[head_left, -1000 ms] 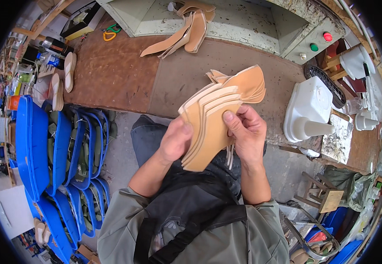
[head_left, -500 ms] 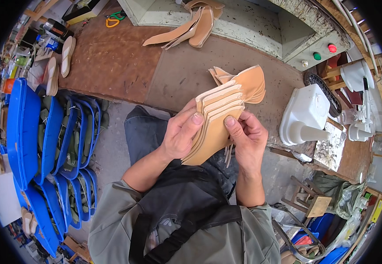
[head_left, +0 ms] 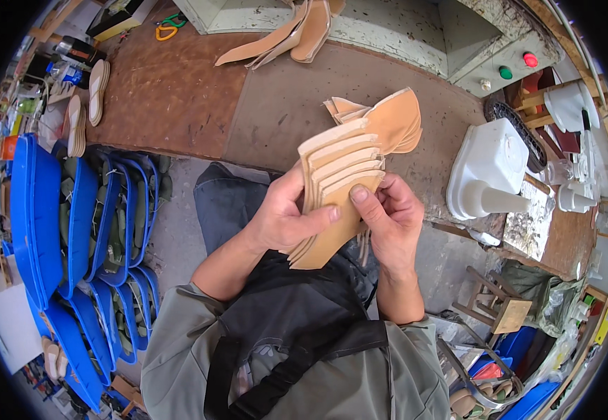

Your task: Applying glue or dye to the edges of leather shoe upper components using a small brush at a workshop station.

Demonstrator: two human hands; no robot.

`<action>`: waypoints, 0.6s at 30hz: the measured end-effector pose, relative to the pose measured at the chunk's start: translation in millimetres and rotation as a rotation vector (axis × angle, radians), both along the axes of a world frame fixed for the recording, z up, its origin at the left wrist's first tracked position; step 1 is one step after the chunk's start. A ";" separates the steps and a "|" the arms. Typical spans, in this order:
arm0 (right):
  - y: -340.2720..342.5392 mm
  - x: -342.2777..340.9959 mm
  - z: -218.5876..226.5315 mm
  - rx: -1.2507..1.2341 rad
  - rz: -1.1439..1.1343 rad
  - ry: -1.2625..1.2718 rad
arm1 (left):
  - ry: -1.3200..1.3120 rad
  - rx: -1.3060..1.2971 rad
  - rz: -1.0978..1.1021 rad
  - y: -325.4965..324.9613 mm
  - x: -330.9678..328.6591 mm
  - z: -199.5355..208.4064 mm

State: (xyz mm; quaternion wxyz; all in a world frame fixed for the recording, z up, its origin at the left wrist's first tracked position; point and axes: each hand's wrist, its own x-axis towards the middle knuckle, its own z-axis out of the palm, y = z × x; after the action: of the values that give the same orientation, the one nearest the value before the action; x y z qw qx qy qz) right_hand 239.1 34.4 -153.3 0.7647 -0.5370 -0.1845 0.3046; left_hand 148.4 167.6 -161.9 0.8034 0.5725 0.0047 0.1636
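Both hands, left (head_left: 286, 217) and right (head_left: 396, 217), are closed on fanned pieces (head_left: 335, 189). I'd space them evenly (no tugging).

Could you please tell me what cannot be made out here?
Head view:
Left hand: its far side, hidden behind the fanned tan pieces.
Tan bundle at back: far end, cut off by the top edge.
Clutter at the left rim: too small to identify.

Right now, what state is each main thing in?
Fanned tan stack: held in both hands
Left hand: gripping its left side
Right hand: gripping its right side
Rear tan pieces: lying bunched together
Upper-left insoles: in two stacks
Blue bins: holding dark green pieces
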 end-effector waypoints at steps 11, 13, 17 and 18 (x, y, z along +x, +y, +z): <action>-5.7 1.0 0.7 -0.044 0.070 0.016 | 0.171 -0.318 0.018 -2.8 -4.0 9.0; -6.5 1.2 2.1 -0.043 0.081 0.043 | 0.177 -0.305 0.005 -2.4 -4.0 9.7; -8.2 2.2 0.4 -0.021 0.110 0.058 | 0.186 -0.342 0.000 -3.8 -3.5 11.4; -7.8 1.7 0.9 -0.013 0.110 0.071 | 0.102 -0.178 -0.021 -3.9 -3.9 9.7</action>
State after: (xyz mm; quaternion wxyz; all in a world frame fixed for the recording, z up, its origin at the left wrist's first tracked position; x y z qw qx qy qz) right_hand 240.8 26.6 -152.4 0.7494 -0.5199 -0.1846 0.3661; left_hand 144.5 163.8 -152.3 0.8516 0.5063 0.0540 0.1248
